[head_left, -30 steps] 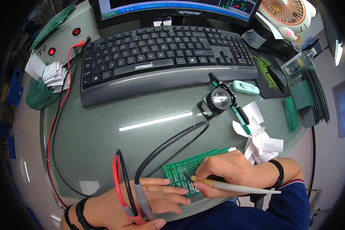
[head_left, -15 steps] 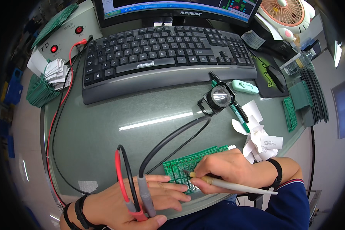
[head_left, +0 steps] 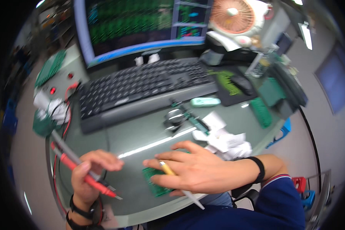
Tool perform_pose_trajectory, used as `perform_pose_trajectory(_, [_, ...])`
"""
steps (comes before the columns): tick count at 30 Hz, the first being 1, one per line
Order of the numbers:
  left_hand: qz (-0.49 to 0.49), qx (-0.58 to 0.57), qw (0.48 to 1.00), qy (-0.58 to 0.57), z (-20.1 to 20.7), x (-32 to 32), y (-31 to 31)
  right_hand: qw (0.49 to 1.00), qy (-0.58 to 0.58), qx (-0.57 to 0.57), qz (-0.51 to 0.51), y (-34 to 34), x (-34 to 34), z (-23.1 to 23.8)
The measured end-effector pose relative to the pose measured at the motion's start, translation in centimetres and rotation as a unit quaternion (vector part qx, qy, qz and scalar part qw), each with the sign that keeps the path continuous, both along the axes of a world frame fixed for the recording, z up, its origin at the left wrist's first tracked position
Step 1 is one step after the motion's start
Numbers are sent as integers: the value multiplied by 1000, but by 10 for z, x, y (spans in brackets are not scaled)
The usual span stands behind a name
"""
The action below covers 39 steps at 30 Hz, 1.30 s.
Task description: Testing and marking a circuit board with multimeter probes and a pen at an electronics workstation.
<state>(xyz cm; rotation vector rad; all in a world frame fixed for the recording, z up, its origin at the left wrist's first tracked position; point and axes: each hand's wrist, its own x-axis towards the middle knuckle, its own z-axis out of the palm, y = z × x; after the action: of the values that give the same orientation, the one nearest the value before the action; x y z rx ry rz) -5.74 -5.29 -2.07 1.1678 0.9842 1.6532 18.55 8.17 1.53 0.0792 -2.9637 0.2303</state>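
Has lifted left hand [head_left: 82, 187] off circuit board [head_left: 154, 184], grasping red and grey test probes [head_left: 97, 185]; has flattened right hand [head_left: 201, 171] over it, clasping white-handled tool [head_left: 167, 168] between fingers.

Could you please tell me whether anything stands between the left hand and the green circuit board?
Nothing visible stands between the left hand, which holds a red probe, and the left edge of the green circuit board; tabletop shows there. The right hand, a slim tool between its fingers, hides much of the board, though.
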Motion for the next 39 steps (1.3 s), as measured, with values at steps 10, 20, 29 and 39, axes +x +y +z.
perform_pose_trajectory(10, [56, 21, 998, 24, -2, 2, -3, 815, 420, -76, -393, 95, 182, 30])
perform_pose_trajectory(20, [114, -35, 993, 29, 7, 3, -4, 750, 221, 244, -573, 146, 251, -63])
perform_pose_trajectory(29, [38, -113, 992, 45, 31, 57, 42, 818, 45, 12, -573, 201, 232, -34])
perform_pose_trajectory(39, [-145, -270, 948, 83, 28, 66, 48, 852, 156, -8, -500, 155, 169, 12])
